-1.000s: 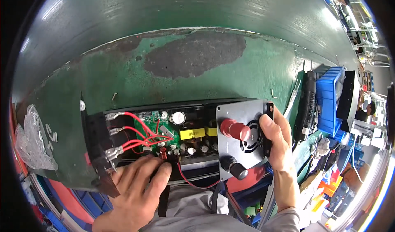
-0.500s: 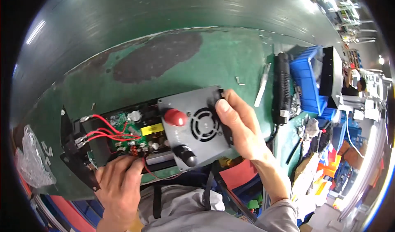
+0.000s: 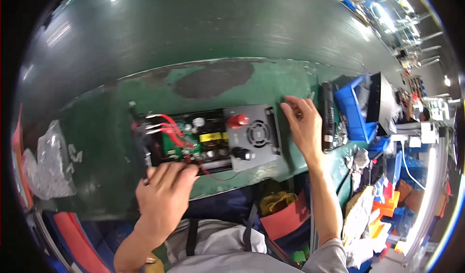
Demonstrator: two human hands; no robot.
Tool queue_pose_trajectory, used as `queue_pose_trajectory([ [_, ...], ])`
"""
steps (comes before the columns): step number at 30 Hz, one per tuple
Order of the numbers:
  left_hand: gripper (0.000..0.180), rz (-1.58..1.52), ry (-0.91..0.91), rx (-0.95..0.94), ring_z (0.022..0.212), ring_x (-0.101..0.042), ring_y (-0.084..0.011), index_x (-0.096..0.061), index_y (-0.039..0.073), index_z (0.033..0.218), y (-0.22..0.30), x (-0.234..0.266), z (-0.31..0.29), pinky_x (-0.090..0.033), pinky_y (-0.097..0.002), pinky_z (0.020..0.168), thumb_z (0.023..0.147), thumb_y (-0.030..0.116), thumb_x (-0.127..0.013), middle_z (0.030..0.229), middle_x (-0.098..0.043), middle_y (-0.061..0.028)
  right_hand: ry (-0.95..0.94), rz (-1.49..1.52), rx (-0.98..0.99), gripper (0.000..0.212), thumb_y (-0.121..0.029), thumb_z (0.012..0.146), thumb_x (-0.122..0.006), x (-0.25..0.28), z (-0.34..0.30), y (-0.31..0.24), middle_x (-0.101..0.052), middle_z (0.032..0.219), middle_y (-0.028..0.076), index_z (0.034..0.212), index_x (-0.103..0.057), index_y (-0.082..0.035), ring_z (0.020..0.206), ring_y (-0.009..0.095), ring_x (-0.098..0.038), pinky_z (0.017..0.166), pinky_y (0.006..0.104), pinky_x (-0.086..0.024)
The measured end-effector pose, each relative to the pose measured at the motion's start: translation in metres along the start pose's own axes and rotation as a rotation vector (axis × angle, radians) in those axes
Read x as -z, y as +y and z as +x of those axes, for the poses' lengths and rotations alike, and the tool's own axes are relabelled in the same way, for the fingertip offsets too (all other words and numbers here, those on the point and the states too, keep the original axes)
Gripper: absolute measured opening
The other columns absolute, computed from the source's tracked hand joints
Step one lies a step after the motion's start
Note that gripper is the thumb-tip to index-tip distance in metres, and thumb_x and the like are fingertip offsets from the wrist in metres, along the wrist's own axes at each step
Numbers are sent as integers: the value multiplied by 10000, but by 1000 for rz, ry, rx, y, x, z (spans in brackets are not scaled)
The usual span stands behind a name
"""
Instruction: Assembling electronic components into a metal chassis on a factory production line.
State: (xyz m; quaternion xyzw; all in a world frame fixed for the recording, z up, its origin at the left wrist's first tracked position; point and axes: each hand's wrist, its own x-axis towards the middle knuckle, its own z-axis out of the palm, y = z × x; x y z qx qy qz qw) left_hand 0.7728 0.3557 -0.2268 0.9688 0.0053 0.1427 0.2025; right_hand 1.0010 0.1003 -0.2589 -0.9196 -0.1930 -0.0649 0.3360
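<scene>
An uncovered power inverter (image 3: pixel 208 165) lies on the green bench in front of me, its black housing showing a green circuit board (image 3: pixel 175 147) and red wires (image 3: pixel 169 125). At its right end sits a grey end panel (image 3: pixel 264 118) with a fan grille, a red terminal cap (image 3: pixel 238 121) and a black terminal cap (image 3: pixel 243 154). My left hand (image 3: pixel 164 186) has its fingers curled over the near-left edge of the housing. Right of the panel, my right hand (image 3: pixel 304 127) is off the inverter, thumb and index finger slightly apart above the bench; nothing is visible in it.
A black cylindrical tool (image 3: pixel 328 113) lies at right, beside a blue bin (image 3: pixel 356 108). Clear plastic bags (image 3: pixel 51 166) and small pale pieces (image 3: pixel 75 153) lie at left. Below the bench's near edge hangs a red flap (image 3: pixel 286 219) next to a yellow bag (image 3: pixel 277 202).
My right hand has let go of the end panel and moved away to its right. The panel now sits flatter against the housing. My left hand stays on the near edge.
</scene>
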Motion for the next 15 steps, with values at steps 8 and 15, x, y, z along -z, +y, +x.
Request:
queue_pose_trajectory([
  [8,257,12,187,-88,892,-697,-159,-713,154,1074,-7,-25,-8,-468,-326,639,827,178,-781,988,-702,21,7,-24,28,168,-115,973,-731,-1,8,27,-719,896,108,1081,-740,13,797,162,-672,759,293,-528],
  [15,178,-57,115,-234,1121,-643,-174,-688,146,1146,-25,-38,26,-451,-383,1003,984,214,-665,1087,-703,-32,-103,28,-26,232,-138,931,-741,-2,16,47,-733,929,93,1143,-754,-43,836,179,-685,767,297,-529],
])
